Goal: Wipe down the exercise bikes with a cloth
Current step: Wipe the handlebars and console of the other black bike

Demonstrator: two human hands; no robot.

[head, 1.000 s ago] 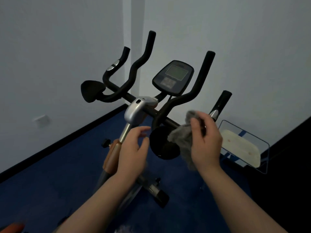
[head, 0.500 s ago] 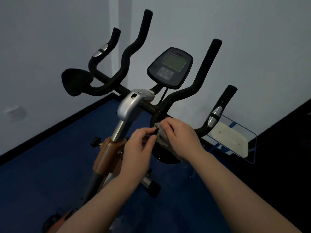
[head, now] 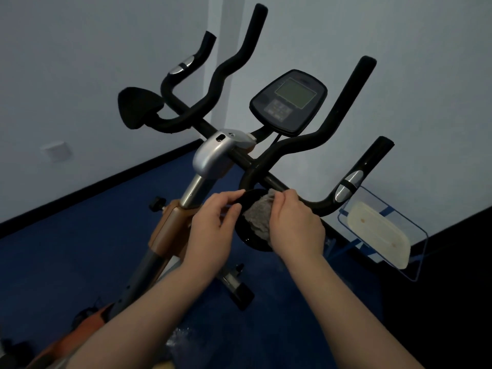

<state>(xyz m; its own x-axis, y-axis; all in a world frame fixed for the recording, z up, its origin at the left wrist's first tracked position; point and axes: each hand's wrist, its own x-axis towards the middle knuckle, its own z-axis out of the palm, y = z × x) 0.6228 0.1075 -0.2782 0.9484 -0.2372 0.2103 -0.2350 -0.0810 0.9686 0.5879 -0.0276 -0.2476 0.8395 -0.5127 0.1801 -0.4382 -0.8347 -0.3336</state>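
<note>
A single head-worn, wide-angle view looks forward and steeply down from just behind an exercise bike (head: 213,161), close enough that both forearms enter from the bottom edge. The left hand (head: 213,225) and right hand (head: 295,222) meet near the frame's centre. The handlebars (head: 343,110) and console (head: 288,102) fill the upper middle, with a room corner's pale walls behind them and blue floor (head: 80,251) below. Straight edges bow outward near the borders. No second view exists for comparison.
</note>
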